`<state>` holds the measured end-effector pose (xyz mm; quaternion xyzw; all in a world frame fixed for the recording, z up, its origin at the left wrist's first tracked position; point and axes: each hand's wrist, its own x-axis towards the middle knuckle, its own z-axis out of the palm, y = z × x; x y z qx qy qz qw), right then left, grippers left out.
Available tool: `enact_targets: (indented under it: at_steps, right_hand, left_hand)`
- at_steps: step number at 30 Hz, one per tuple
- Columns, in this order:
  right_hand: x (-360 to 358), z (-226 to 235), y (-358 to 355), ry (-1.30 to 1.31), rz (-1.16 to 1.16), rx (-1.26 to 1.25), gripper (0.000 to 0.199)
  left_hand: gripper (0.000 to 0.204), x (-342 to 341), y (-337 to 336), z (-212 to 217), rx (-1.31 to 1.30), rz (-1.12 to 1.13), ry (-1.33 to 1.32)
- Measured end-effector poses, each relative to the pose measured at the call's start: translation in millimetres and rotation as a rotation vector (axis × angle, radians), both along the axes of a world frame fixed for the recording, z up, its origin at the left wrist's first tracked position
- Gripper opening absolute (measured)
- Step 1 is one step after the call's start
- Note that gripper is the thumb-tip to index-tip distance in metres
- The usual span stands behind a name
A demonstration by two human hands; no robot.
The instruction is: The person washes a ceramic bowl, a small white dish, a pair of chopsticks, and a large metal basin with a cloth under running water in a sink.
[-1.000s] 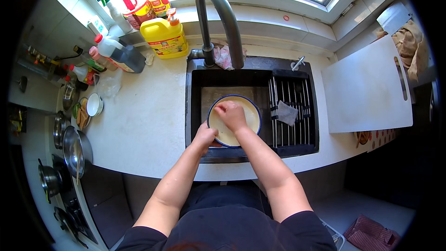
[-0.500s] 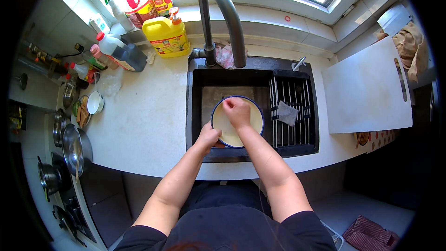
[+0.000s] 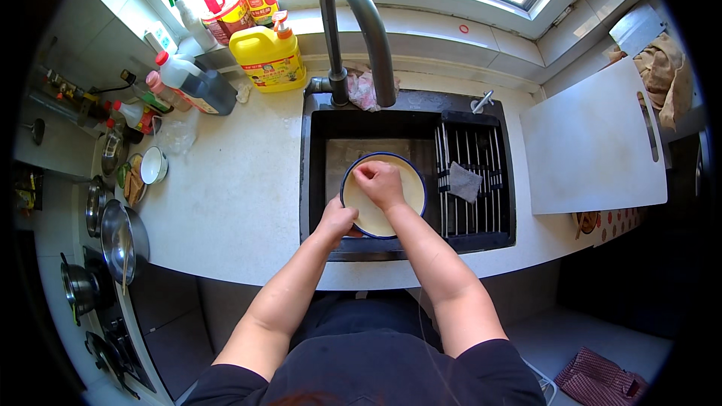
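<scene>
A round, cream-coloured basin with a dark blue rim (image 3: 408,189) is over the black sink (image 3: 320,124). At its lower left edge, my left hand (image 3: 338,221) grips the rim, thumb on top and fingers below. My right hand (image 3: 380,183) is over the inside of the basin, its fingers curled and pressed together. Whatever the right fingers hold, if anything, is hidden. Whether the pale inside is the basin's own surface or cloudy liquid, I cannot tell.
A grey faucet (image 3: 365,22) arches over the sink's back. Beside the basin, a metal rack (image 3: 470,214) carries a grey cloth (image 3: 465,183). A white cutting board (image 3: 594,143) lies at right. Bottles, a yellow jug (image 3: 269,60) and a steel bowl (image 3: 124,244) stand left.
My right hand has shifted very slightly left over the basin, its fingers still together. My left hand keeps its grip on the rim.
</scene>
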<state>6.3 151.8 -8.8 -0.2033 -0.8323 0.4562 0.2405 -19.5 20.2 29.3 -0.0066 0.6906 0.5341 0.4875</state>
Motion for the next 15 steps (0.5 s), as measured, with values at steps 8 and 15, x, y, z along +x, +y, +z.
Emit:
enact_targets:
  at_steps: [8, 15]
  right_hand:
    - [-2.4, -12.5, 1.8, -0.158, -0.308, 0.230, 0.009]
    - [17.8, 13.9, -18.9, -0.599, 0.482, 0.148, 0.015]
  left_hand:
    - [0.041, -1.6, 3.4, -3.9, 0.022, -0.011, 0.001]
    - [0.038, -4.0, -0.1, -14.2, 0.045, 0.125, 0.022]
